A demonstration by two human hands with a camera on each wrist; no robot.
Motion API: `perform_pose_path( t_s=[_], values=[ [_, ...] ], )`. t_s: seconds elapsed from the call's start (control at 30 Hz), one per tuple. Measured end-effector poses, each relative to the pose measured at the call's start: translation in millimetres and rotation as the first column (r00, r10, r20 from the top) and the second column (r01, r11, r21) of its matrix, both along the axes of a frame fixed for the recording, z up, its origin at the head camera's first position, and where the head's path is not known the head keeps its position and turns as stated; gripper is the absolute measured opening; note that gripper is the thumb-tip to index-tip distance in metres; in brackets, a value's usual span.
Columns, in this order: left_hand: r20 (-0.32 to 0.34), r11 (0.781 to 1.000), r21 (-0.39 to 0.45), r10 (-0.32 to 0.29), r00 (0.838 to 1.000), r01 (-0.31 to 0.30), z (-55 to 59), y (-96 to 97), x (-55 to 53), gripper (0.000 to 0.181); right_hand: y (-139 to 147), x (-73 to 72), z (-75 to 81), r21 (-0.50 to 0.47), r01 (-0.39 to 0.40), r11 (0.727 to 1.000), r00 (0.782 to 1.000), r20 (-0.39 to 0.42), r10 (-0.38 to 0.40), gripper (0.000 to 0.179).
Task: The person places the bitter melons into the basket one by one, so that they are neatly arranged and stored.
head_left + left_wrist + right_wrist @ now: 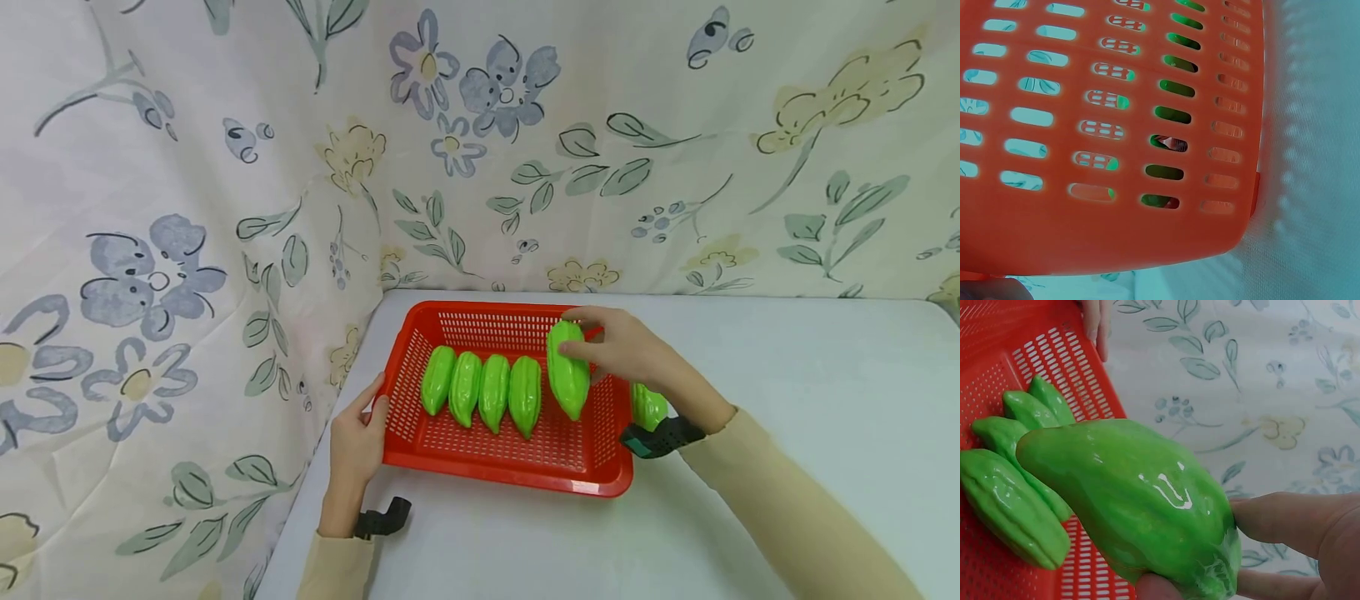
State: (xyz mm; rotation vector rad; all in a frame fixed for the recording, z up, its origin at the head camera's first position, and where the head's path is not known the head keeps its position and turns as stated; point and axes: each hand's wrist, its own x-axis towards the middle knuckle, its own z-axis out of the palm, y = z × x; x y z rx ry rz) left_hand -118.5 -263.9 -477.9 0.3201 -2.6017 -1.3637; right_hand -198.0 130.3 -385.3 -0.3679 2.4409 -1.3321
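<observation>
My right hand [611, 337] pinches a glossy green fruit [567, 371] by its blunt end, over the right part of a red plastic basket [510, 475]. The fruit is long and ridged, and its pointed tip aims down towards the basket floor; the exact kind I cannot tell. Several alike green fruits [465, 387] lie side by side in the basket, tips towards me. At the basket's left end, my left hand [358, 442] grips the rim with thumb and fingers. The left wrist view shows mostly the slotted basket wall [1116, 231], with a fingertip at the lower left.
Just outside the basket's right wall lies more green fruit [649, 406], partly hidden by my right wrist. The white table [810, 400] extends to the right. A flowered cloth [585, 225] hangs along the back and left.
</observation>
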Motion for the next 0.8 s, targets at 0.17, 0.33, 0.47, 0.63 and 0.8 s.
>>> perform_pose_path(
  t_s=[0.17, 0.33, 0.47, 0.63, 0.8],
  values=[
    [0.0, 1.0, -0.005, 0.0, 1.0, 0.0, 0.0, -0.6, -0.4, 0.043, -11.8, -5.4, -7.6, 0.05, -0.014, 0.999, 1.0, 0.018, 0.013, 0.06],
    [-0.011, 1.0, -0.005, 0.01, 1.0, -0.01, -0.8, -0.6, -0.4, 0.043, -24.0, -11.2, -18.1, 0.121, -0.047, 0.992, 0.997, 0.074, 0.038, 0.061],
    [-0.013, 1.0, -0.005, 0.01, 1.0, -0.01, -0.1, 0.1, 0.5, 0.043, -33.1, -16.7, -26.2, 0.196, -0.088, 0.977, 0.992, 0.106, 0.068, 0.06],
    [-0.009, 1.0, 0.002, 0.006, 1.0, -0.006, 1.8, 1.3, 1.1, 0.043, -41.2, -23.9, -35.8, 0.283, -0.128, 0.95, 0.986, 0.138, 0.091, 0.063],
    [-0.012, 1.0, 0.007, -0.004, 1.0, 0.004, 2.4, 1.4, 1.1, 0.043, -45.3, -28.5, -42.2, 0.34, -0.129, 0.932, 0.985, 0.156, 0.08, 0.06]
  ],
)
